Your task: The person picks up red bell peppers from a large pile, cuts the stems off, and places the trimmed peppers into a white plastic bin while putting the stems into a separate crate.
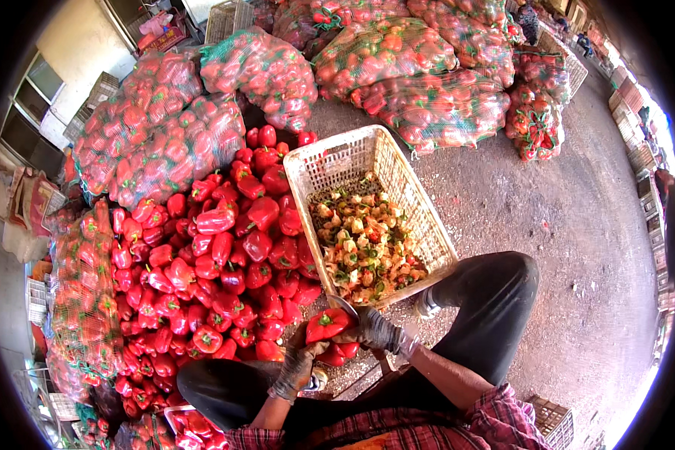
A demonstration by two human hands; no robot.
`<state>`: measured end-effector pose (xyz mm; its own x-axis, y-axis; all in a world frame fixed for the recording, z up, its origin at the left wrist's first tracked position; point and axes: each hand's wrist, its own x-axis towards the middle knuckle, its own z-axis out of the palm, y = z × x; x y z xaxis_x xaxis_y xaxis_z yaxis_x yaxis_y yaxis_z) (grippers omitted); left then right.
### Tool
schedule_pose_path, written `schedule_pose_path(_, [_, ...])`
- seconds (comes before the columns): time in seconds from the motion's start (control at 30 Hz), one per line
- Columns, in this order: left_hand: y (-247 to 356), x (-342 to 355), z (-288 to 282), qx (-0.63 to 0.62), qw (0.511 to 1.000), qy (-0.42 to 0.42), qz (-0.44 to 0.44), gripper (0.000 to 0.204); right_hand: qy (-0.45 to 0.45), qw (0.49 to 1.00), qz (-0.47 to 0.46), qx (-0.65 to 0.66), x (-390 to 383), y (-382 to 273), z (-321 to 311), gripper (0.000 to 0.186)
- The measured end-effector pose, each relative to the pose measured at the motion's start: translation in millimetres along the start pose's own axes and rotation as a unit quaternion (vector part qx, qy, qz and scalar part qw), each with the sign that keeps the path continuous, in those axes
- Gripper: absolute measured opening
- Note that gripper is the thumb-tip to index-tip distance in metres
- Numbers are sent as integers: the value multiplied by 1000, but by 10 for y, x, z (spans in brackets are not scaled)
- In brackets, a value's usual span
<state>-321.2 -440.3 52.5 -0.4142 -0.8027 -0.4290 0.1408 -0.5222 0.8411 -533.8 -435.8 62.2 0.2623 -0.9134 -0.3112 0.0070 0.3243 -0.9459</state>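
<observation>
A red bell pepper (pixel 326 325) with a green stem sits in my gloved left hand (pixel 298 361), between my knees. My gloved right hand (pixel 375 331) grips a small knife (pixel 345 307) whose blade touches the top of that pepper. A cream plastic basket (pixel 420 202) stands just beyond my hands, its bottom covered with cut pepper cores and stems (pixel 364 247). To the left of the basket lies a big loose pile of red peppers (pixel 217 262) on the ground.
Mesh sacks full of red peppers (pixel 420 97) are heaped behind the basket, and more sacks (pixel 157 135) lie along the left. Bare concrete ground (pixel 570 225) stretches to the right. Empty crates (pixel 551 420) stand by my right leg and along the far edges.
</observation>
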Motion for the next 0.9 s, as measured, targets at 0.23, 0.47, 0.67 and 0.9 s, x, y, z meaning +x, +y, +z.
schedule_pose_path(0.23, [-168, -74, -203, -108, 990, -82, -48, 69, -26, 988, -153, 2, -35, 258, 45, 58])
schedule_pose_path(0.47, [-156, -104, -232, -53, 989, -135, -8, 61, -65, 974, -216, 25, -23, 193, 41, 51])
schedule_pose_path(0.67, [-350, -57, -368, -333, 895, -244, -167, 51, -189, 779, 124, 585, -152, 597, 47, 72])
schedule_pose_path(0.9, [-227, -36, -304, -363, 918, -138, -77, 65, -38, 926, 6, 375, 19, 265, -6, 62])
